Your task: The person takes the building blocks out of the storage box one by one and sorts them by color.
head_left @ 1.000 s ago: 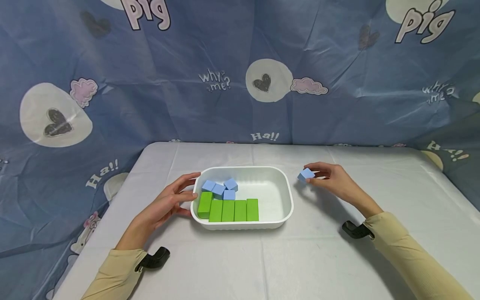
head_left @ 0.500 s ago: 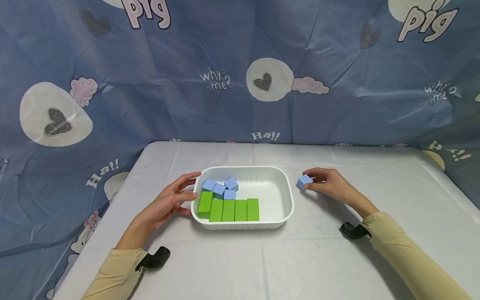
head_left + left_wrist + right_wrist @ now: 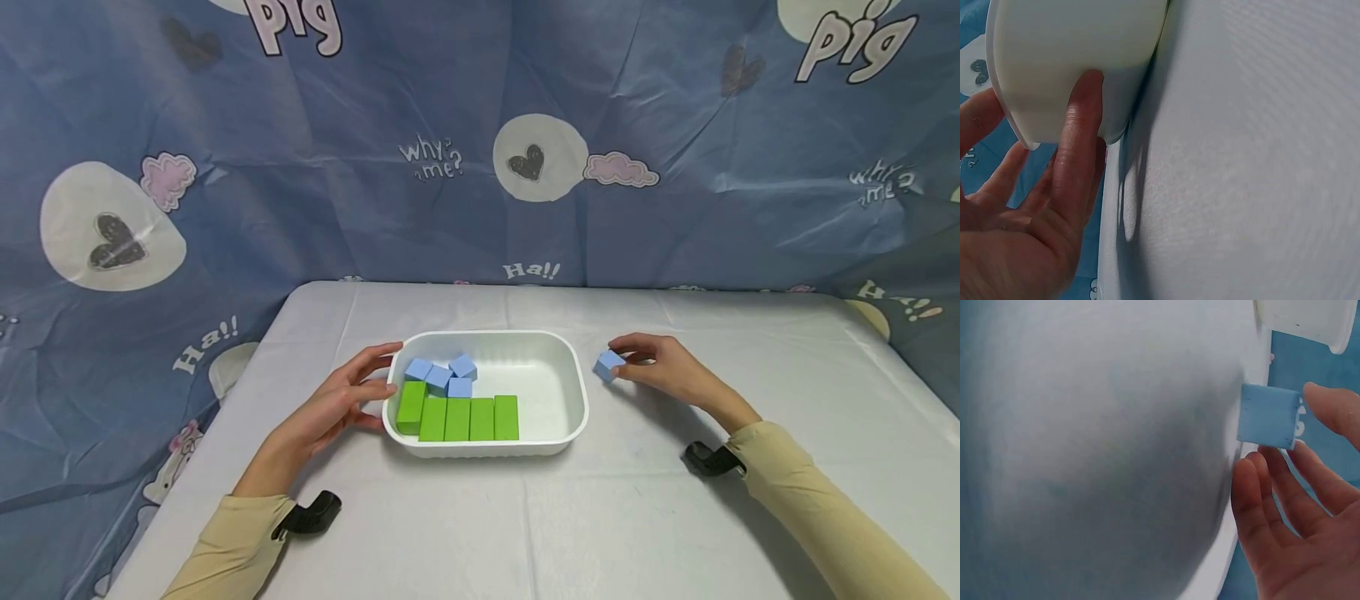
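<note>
My right hand [image 3: 663, 365] pinches a blue cube [image 3: 608, 365] between thumb and fingertips, just right of the white tray [image 3: 551, 450]. In the right wrist view the cube [image 3: 1268, 417] is low by the white cloth, thumb on one side, fingers on the other. My left hand [image 3: 341, 400] rests its fingertips against the tray's left end. In the left wrist view one straight finger [image 3: 1079, 137] lies on the tray's outer wall [image 3: 1035, 37]. Several blue cubes [image 3: 438, 379] sit loosely in the tray's back left, behind several green blocks [image 3: 457, 419] lined up along its front.
A white cloth [image 3: 480, 533] covers the table. Behind and to the left hangs a blue printed curtain [image 3: 420, 225]. Black wrist mounts stick out below the left sleeve [image 3: 232, 542] and the right sleeve [image 3: 810, 508].
My right hand has lowered the blue cube slightly toward the front and left, then stayed nearly still over the last half second. The left hand and the tray have not moved.
</note>
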Demonstrator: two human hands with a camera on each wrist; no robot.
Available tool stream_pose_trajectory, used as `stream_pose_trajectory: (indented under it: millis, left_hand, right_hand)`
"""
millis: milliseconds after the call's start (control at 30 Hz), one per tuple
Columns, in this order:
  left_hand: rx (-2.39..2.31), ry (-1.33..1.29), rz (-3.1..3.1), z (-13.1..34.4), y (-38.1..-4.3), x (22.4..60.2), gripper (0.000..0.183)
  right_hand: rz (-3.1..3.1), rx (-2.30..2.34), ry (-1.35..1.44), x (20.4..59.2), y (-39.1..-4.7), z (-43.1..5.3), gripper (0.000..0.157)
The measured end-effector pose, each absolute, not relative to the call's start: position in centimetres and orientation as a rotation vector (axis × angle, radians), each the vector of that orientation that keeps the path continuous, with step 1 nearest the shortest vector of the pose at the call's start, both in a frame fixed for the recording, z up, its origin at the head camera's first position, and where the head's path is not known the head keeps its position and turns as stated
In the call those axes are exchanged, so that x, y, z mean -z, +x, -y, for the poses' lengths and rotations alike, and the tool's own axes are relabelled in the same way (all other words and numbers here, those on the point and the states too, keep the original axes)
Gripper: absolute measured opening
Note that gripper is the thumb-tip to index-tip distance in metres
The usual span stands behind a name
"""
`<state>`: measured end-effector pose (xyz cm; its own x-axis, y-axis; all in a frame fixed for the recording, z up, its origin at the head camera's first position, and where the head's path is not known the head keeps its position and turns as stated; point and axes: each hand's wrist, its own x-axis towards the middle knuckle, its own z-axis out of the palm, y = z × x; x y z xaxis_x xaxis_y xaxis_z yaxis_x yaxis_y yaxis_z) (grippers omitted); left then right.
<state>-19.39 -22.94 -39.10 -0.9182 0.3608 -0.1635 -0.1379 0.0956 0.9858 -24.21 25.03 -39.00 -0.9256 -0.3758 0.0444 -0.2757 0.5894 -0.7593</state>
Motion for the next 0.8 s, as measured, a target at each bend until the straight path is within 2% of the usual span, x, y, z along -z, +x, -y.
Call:
stream_pose_trajectory:
  millis: [367,800]
  left_hand:
    - [-1.890,0.216,-2.006,22.9,-19.4,39.1,0.064]
    - [-1.888,0.202,-2.017,22.8,-19.3,39.0,0.064]
  right_hand:
    - [-2.768,1.329,-0.601,37.1,-23.7,-25.0,0.035]
    - [-2.785,1.459,-0.756,34.9,-23.1,-22.8,0.033]
